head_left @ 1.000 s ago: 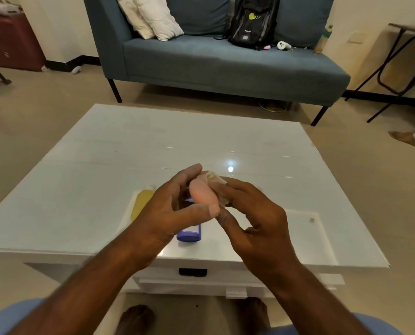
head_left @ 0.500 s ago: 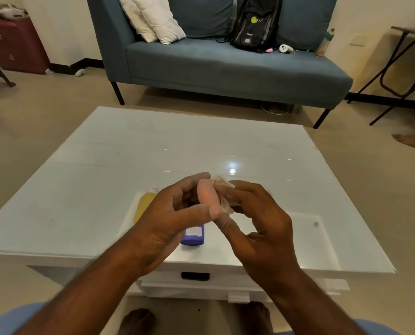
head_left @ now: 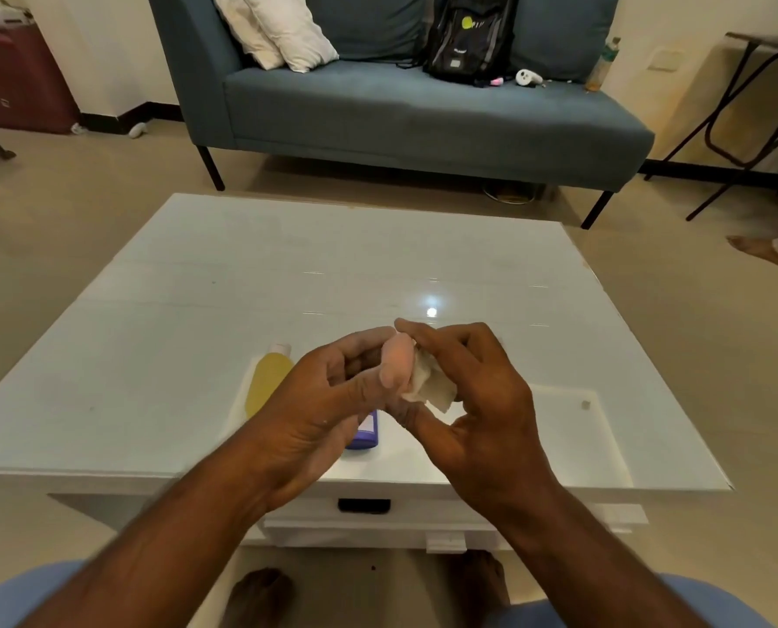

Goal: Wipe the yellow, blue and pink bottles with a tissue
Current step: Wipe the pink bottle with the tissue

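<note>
The left hand (head_left: 328,401) curls its fingers and thumb round a small pink plastic bottle (head_left: 397,365), holding it up above the near edge of the glossy white coffee table (head_left: 197,310). The right hand (head_left: 473,392) pinches a crumpled white tissue (head_left: 427,386) between thumb and fingers and presses it against the right side of the pink bottle. Below the hands, 2 other bottles lie on the tabletop: a yellow plastic bottle with a white cap (head_left: 267,378) lies on its side to the left, and a blue plastic bottle (head_left: 365,431) lies just beside it, mostly hidden under the left hand. Beyond the table stands a teal fabric sofa (head_left: 400,111) carrying 2 white cushions (head_left: 278,34) and a black backpack (head_left: 470,36).
</note>
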`<state>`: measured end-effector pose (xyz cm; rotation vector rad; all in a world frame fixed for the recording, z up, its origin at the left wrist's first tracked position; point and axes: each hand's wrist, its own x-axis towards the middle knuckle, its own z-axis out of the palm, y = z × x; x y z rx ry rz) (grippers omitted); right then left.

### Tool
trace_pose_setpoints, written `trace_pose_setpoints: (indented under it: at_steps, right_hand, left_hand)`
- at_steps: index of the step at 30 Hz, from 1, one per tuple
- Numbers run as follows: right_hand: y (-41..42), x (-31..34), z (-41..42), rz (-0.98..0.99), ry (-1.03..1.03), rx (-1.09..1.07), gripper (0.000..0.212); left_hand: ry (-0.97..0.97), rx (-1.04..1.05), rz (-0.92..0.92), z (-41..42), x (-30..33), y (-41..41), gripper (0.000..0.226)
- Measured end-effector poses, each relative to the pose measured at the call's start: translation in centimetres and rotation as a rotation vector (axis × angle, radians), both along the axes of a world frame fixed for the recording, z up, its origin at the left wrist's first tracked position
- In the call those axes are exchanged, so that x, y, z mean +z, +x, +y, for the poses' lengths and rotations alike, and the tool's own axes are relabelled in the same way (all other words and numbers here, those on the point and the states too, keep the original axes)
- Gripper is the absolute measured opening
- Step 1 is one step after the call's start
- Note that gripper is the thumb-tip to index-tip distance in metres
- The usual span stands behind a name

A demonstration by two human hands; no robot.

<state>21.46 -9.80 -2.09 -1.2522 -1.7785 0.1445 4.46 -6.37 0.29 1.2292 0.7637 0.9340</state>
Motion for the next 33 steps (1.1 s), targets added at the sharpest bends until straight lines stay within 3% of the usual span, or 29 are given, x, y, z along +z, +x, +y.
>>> trace_pose_setpoints:
  at_steps: [3, 5, 9, 13, 16, 20, 24, 29, 33]
  right_hand:
    - [-0.1, -0.1, 0.2, -0.009, -0.006, 0.013, 0.062]
    - [0.0, 0.0, 0.1, 0.054, -0.059, 0.070, 0.061]
    - [0.7, 0.8, 0.2, 0.309, -0.097, 0.080, 0.047]
    - [0.8, 0.7, 0.4, 0.351, -0.131, 0.020, 0.038]
    - [0.9, 1.0, 0.3, 0.394, -0.128, 0.043, 0.025]
    - [1.0, 1.9, -0.3, 0.407, 0.014, 0.184, 0.032]
    - [1.1, 0.8, 0.5, 0.441, -0.154, 0.067, 0.027]
    - [0.3, 2.0, -1.2, 0.410, 0.141, 0.320, 0.031]
    - [0.1, 1.2, -0.2, 0.553, -0.070, 0.173, 0.035]
  left_hand:
    - [-0.008, 0.089, 0.099, 0.5, -0.4, 0.5, 0.089]
    - [0.028, 0.104, 0.192, 0.8, -0.4, 0.1, 0.080]
    - [0.124, 0.028, 0.317, 0.5, 0.0, -0.7, 0.077]
    - [0.202, -0.020, 0.419, -0.5, -0.1, -0.1, 0.067]
    - [0.234, 0.015, 0.393, -0.6, -0.2, 0.0, 0.065]
    - [0.332, -0.002, 0.387, -1.1, -0.2, 0.1, 0.083]
    - [0.336, 0.083, 0.332, -1.5, -0.1, 0.4, 0.073]
    - [0.380, 0.093, 0.364, -1.3, -0.3, 0.4, 0.075]
    - [0.381, 0.117, 0.334, -1.7, -0.5, 0.8, 0.068]
